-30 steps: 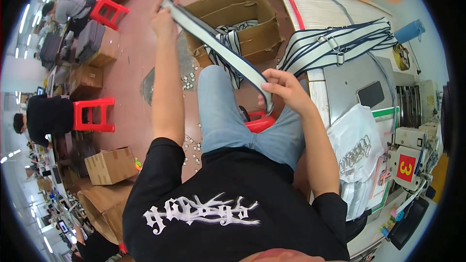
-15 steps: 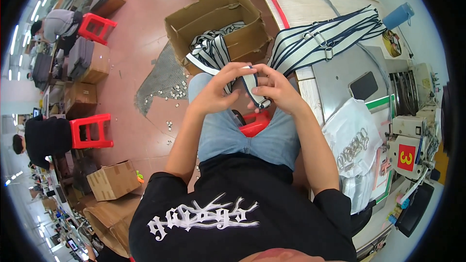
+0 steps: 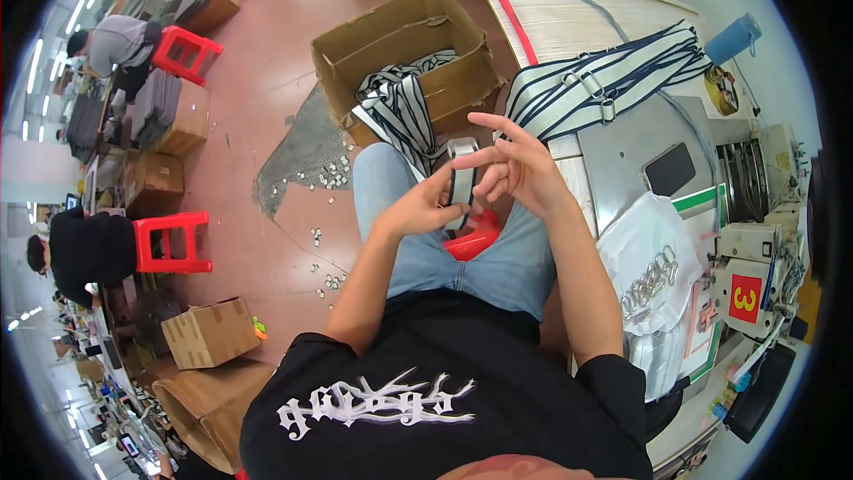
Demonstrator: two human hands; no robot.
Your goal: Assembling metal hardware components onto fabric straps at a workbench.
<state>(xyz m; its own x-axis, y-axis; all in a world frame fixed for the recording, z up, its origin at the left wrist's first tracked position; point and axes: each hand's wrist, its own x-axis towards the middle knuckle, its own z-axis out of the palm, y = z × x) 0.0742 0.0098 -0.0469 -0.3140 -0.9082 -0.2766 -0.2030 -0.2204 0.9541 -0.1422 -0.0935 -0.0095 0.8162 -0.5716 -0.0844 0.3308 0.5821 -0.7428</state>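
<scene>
1. The striped strap (image 3: 462,185) now sits gathered over the person's lap. A second ago it was stretched out long between two wide-apart arms; half a second ago both hands had come together on it.
2. The left hand (image 3: 425,210) is closed on the strap, thumb and fingers pinching its lower part just above the red stool (image 3: 475,236) edge that shows between the knees.
3. The right hand (image 3: 515,164) has loosened — its fingers are spread and lifted, only the inner ones touching the strap's top end, where a pale buckle-like piece shows. It does not grip fully.
4. From the hands the strap runs up and left into the open cardboard box (image 3: 404,36) on the floor, where more striped webbing lies piled.
5. A judgement: the measuring or pulling stretch looks finished, and the work has turned to fine fingering at the strap's end — folding or threading, I cannot tell which.
6. More finished-looking straps (image 3: 604,80) lie across the table (image 3: 569,27) to the right, beside the sewing machine (image 3: 755,276).
</scene>
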